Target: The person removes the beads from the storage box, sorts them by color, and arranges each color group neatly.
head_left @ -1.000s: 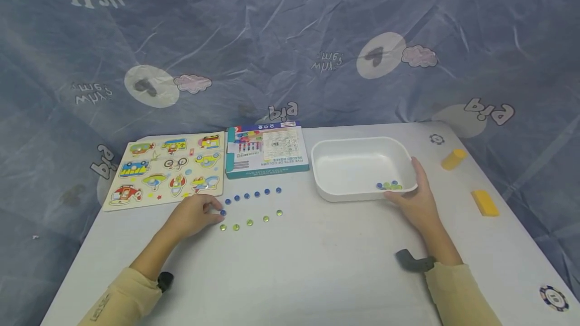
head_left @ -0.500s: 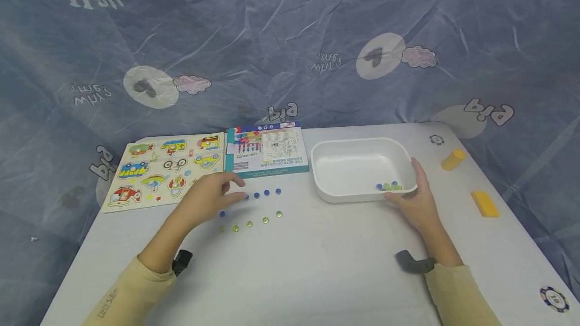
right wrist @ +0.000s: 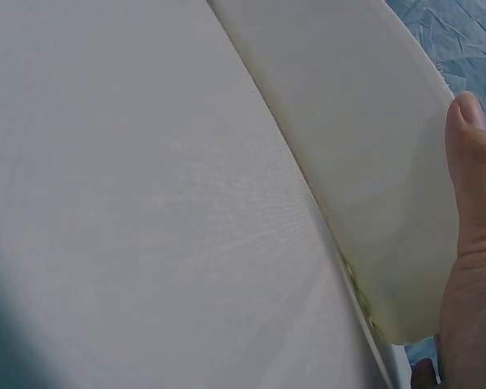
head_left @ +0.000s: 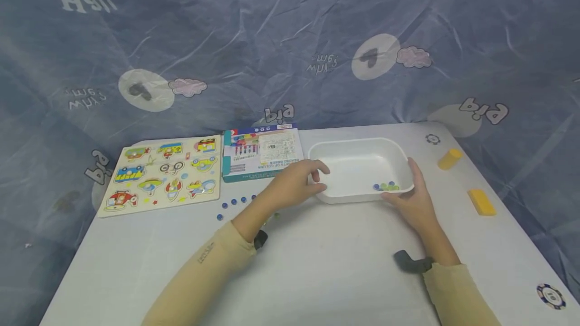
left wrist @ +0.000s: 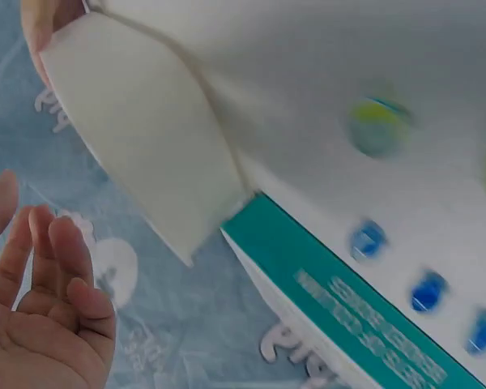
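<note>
My left hand (head_left: 296, 184) hovers at the left end of a white plastic tub (head_left: 358, 198), its fingers loosely bent around nothing. The left wrist view shows that palm (left wrist: 49, 332) bare. At the tub's right near corner, my right hand (head_left: 418, 205) grips the rim, thumb on the near side and fingers along the right wall. Inside lie several blue beads (head_left: 376, 187) and yellow-green beads (head_left: 383, 186), bunched in the near right corner. On the table, a row of blue beads (head_left: 233, 201) runs behind my left forearm, which hides most of the yellow-green beads (head_left: 277, 215).
A wooden vehicle puzzle board (head_left: 163, 175) lies at the back left, beside a flat teal-and-white box (head_left: 244, 165). Off to the right are a yellow cylinder (head_left: 450, 159) and a yellow block (head_left: 482, 202). A patterned blue cloth (head_left: 254, 39) hangs behind the table.
My left hand has left the bead at the left end and swung right across the rows to the tub. The right hand still holds the tub in place.
</note>
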A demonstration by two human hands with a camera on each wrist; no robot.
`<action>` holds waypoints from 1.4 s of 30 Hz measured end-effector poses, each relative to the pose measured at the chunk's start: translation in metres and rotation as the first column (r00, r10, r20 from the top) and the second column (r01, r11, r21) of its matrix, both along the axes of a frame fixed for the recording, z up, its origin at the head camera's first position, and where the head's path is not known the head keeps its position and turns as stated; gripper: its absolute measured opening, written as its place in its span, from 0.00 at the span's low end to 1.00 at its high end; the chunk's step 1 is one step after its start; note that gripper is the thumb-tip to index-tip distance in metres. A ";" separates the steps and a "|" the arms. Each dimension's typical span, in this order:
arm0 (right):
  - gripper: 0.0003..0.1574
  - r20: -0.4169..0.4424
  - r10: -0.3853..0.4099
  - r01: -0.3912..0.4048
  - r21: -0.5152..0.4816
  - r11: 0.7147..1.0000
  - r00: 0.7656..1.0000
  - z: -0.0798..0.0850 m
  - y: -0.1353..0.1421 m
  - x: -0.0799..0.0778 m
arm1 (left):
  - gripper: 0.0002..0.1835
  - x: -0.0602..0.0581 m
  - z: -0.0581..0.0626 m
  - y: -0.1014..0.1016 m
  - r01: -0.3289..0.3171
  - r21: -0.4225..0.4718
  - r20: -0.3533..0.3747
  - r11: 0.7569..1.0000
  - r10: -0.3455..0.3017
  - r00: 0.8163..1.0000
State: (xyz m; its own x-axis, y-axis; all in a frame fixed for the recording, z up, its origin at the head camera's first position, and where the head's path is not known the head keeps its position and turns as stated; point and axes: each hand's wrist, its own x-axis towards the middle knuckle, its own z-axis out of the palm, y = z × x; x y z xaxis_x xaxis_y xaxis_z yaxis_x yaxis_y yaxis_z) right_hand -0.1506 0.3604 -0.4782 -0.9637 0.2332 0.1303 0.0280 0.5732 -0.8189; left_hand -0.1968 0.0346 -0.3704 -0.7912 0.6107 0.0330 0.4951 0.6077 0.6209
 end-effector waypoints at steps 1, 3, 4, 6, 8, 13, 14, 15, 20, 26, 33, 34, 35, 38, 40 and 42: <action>0.72 0.001 0.000 0.000 -0.001 1.000 1.000 0.000 0.000 0.000 | 0.17 -0.003 -0.001 0.009 0.014 0.006 -0.004 1.000 -0.014 1.000; 0.72 0.001 0.004 -0.004 -0.007 1.000 1.000 0.000 0.000 0.000 | 0.16 -0.010 -0.003 0.026 0.036 0.008 -0.008 0.999 -0.036 0.999; 0.72 0.002 0.005 -0.005 -0.007 1.000 1.000 0.000 0.000 0.001 | 0.16 -0.013 -0.005 0.034 0.044 0.005 -0.013 0.999 -0.044 0.999; 0.72 0.004 0.004 -0.004 -0.005 1.000 1.000 0.001 -0.001 0.001 | 0.17 -0.019 -0.010 0.049 0.055 -0.008 -0.005 0.998 -0.055 0.998; 0.71 0.005 0.002 -0.002 -0.001 1.000 1.000 0.001 -0.001 0.001 | 0.18 -0.023 -0.016 0.063 0.067 -0.040 0.005 0.997 -0.066 0.998; 0.71 0.005 0.002 -0.002 -0.007 1.000 1.000 0.003 -0.002 0.001 | 0.22 -0.029 -0.030 0.092 0.057 -0.116 0.064 0.992 -0.050 0.997; 0.71 0.005 0.003 -0.003 -0.011 1.000 1.000 0.003 -0.002 0.001 | 0.22 -0.030 -0.032 0.096 0.051 -0.124 0.073 0.991 -0.042 0.996; 0.71 0.006 0.005 -0.005 -0.015 1.000 1.000 0.003 -0.001 0.001 | 0.22 -0.030 -0.034 0.100 0.047 -0.129 0.084 0.991 -0.037 0.996; 0.71 0.008 0.002 -0.002 -0.007 1.000 1.000 0.003 0.000 0.000 | 0.21 -0.037 -0.044 0.118 0.035 -0.115 0.155 0.993 -0.017 0.988; 0.71 0.006 0.001 -0.001 -0.003 1.000 1.000 0.000 0.001 -0.001 | 0.19 -0.042 -0.056 0.133 -0.022 -0.072 0.245 0.997 0.039 0.969; 0.71 0.007 0.001 -0.001 0.007 1.000 1.000 -0.002 0.001 -0.001 | 0.16 -0.044 -0.062 0.139 -0.027 -0.043 0.287 0.999 0.038 0.957; 0.71 0.004 0.005 -0.005 0.005 1.000 1.000 -0.002 0.001 -0.001 | 0.15 -0.045 -0.063 0.139 -0.023 -0.041 0.288 0.999 0.034 0.957; 0.71 0.003 0.006 -0.006 0.004 1.000 1.000 -0.001 0.001 -0.001 | 0.13 -0.046 -0.064 0.140 -0.013 -0.041 0.284 0.999 0.025 0.959; 0.71 -0.002 0.007 -0.007 0.001 1.000 1.000 -0.001 0.002 -0.001 | 0.11 -0.048 -0.065 0.142 0.020 -0.052 0.257 0.998 -0.006 0.966; 0.71 -0.003 0.006 -0.006 0.003 1.000 1.000 -0.001 0.001 -0.001 | 0.10 -0.049 -0.066 0.143 0.042 -0.063 0.242 0.997 -0.025 0.970; 0.71 -0.003 0.003 -0.003 0.009 1.000 1.000 -0.001 0.001 -0.001 | 0.12 -0.050 -0.067 0.144 0.053 -0.077 0.225 0.996 -0.035 0.974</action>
State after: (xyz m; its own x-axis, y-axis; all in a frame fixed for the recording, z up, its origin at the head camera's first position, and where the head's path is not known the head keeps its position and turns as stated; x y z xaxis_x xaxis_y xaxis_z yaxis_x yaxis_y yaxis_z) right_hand -0.1518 0.3617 -0.4795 -0.9640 0.2288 0.1353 0.0238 0.5810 -0.8135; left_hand -0.2463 0.1787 -0.4373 -0.7451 0.6384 -0.1929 0.3768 0.6416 0.6681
